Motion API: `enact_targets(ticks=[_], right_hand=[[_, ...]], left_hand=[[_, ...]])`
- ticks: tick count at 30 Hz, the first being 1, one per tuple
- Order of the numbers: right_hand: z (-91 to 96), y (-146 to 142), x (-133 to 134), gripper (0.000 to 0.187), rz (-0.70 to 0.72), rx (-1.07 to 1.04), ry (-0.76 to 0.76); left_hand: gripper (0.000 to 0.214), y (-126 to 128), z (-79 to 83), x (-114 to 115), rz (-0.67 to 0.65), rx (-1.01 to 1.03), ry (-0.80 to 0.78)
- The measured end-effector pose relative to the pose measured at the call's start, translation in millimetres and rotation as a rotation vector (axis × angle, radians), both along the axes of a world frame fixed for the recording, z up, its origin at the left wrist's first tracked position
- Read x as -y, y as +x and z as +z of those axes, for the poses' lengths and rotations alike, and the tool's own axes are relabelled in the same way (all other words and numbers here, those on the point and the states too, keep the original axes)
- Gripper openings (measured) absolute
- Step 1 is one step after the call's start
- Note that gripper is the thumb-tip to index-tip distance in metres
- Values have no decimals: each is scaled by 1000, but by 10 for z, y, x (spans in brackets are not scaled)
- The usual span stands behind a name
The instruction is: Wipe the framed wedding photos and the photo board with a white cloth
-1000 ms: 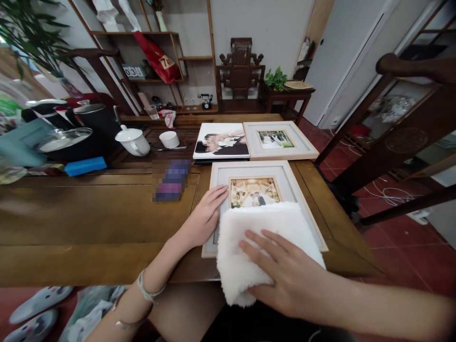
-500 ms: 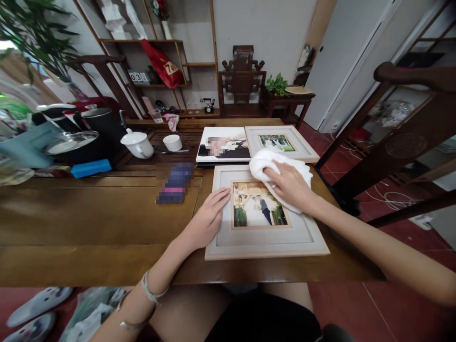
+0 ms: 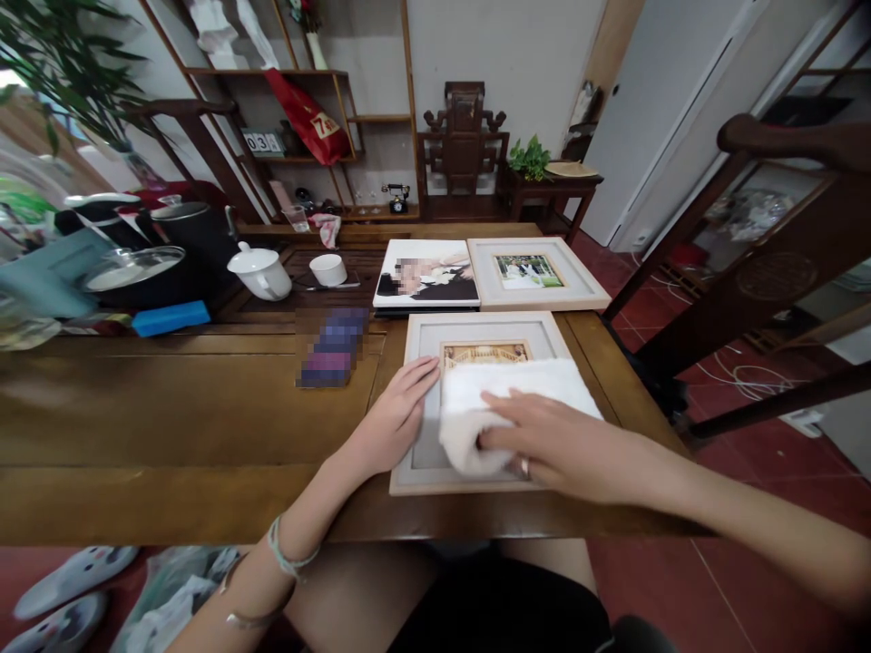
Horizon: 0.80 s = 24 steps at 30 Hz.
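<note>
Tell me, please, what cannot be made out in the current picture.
All in the head view:
1. Photo in the near frame: mostly hidden by the cloth and right hand.
2. Right hand's fingertips: blurred, at least one hidden in the cloth's fold.
3. Purple thing: pixelated, details lost.
4. White cup: its lid hides the inside.
5. Lower slipper: cut off by the bottom edge.

The location is a home interior, as indicated by the carved chair (image 3: 464,136), display shelf (image 3: 377,119), slippers (image 3: 74,579) and lidded cup (image 3: 259,273).
</note>
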State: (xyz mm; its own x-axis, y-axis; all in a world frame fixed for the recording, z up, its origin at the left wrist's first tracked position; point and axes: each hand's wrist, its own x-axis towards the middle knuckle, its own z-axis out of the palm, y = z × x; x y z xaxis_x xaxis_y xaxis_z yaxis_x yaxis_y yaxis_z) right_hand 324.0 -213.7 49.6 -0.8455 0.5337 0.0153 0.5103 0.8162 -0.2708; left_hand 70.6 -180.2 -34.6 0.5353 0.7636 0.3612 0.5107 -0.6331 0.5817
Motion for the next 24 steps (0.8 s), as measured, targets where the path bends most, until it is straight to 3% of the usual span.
enact_targets(ticks=[4,8,13,19,21,24], right_hand=[[43,-12,399,36,95,-31,-9],[-154,-56,430,43,68,-44,60],[-381,51,-113,44,-104,-26,245],[-432,135,-866,34,-315,-61,395],[-404,52,-939,35,-309,-65,391],[-315,-119,-840,41,-208,-8,322]], left_hand=[[49,4,18,2,8,-7,-1],[49,4,30,4,6,0,2],[49,-3,-7,-7,8,6,18],[49,-4,-10,0,9,-13,15],[49,-3,0,3,9,-15,10],[49,2,13,6,6,-4,15]])
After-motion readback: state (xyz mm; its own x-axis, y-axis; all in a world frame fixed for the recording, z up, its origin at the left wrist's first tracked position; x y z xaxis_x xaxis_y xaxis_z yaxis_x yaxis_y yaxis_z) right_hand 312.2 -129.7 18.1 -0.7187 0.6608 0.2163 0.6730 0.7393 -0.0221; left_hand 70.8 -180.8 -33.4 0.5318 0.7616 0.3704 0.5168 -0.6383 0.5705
